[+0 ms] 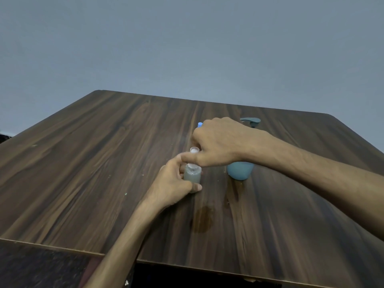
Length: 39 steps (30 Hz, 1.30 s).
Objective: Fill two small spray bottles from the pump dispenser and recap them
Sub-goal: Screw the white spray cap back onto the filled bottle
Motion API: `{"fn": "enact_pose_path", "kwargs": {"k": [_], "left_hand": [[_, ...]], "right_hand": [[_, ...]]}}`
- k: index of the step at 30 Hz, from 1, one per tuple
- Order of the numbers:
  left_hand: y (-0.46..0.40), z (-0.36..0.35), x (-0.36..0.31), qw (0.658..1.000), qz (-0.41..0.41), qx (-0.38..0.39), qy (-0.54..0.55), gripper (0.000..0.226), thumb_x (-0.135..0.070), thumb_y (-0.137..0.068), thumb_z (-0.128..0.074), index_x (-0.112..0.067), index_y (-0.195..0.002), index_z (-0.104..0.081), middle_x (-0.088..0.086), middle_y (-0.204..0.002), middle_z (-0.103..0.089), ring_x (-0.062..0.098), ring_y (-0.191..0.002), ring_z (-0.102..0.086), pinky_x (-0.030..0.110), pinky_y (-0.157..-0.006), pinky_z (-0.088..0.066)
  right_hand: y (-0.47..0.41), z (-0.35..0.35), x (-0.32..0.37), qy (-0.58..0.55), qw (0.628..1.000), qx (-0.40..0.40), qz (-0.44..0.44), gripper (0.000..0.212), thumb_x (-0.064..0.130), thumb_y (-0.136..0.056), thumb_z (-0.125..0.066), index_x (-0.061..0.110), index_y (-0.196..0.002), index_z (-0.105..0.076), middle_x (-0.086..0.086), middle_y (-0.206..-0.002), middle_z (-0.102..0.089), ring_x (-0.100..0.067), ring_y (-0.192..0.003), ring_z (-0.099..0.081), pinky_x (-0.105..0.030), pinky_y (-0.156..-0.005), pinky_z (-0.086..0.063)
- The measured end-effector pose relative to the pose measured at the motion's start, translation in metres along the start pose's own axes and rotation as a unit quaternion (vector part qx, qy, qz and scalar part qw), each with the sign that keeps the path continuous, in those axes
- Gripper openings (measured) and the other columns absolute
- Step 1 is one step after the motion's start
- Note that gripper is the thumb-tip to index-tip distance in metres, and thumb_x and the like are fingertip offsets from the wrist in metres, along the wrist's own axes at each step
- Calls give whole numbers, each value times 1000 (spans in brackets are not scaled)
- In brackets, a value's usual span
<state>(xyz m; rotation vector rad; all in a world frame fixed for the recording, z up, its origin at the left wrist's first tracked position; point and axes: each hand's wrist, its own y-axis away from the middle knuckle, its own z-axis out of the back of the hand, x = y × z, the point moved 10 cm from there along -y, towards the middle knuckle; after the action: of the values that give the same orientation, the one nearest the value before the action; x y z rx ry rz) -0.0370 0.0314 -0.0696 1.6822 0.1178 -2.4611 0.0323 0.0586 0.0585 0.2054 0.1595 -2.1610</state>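
Now left hand grips spray bottle, cap in right hand grip

A person's left hand grips a small clear plastic spray bottle, holding cloudy liquid, upright near the middle of a dark wood-grain table. The right hand reaches over from the right edge, its fingers curled at the bottle's clear cap. Behind that hand, a small blue tip pokes out, its body hidden. A rounded blue pump dispenser with a grey-blue pump head stands just beside the hands, toward the table's far right corner. A dark stain marks the tabletop nearer the front edge.
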Motion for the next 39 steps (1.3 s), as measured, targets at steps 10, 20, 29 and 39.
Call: {"fn": "enact_pose_path", "kwargs": {"k": [10,20,29,39], "left_hand": [[-4,0,5,1000,-1,5,-21,49,-3,-75,-93,-26,-108,-64,-18,-88,-78,-6,-83,-73,22,-74,-53],[-6,1,8,1000,0,-1,-7,49,2,-74,-92,-19,-109,-65,-3,-97,-80,8,-92,-77,28,-79,-57],[-5,1,8,1000,-4,3,-8,52,2,-75,-91,-20,-114,-65,-3,-103,-82,1,-90,-77,22,-78,-59],[-10,1,11,999,-19,-14,-48,42,-6,-75,-92,-26,-95,-60,-29,-64,-63,-12,-61,-61,21,-61,-43]], "right_hand": [[1,-7,4,-2,1000,-4,0,47,59,-98,-56,18,-75,-58,4,-63,-52,-12,-56,-46,-31,-52,-27],[1,-5,10,5,1000,3,15,33,47,-94,-60,15,-85,-64,2,-68,-52,-12,-59,-47,-30,-52,-28],[-3,1,21,54,997,19,46,28,40,-97,-62,15,-84,-63,2,-70,-53,-23,-72,-60,-30,-53,-31],[7,-11,5,-106,991,-29,-80,43,26,-90,-64,12,-59,-38,0,-54,-41,-15,-50,-38,-28,-49,-24]]}}
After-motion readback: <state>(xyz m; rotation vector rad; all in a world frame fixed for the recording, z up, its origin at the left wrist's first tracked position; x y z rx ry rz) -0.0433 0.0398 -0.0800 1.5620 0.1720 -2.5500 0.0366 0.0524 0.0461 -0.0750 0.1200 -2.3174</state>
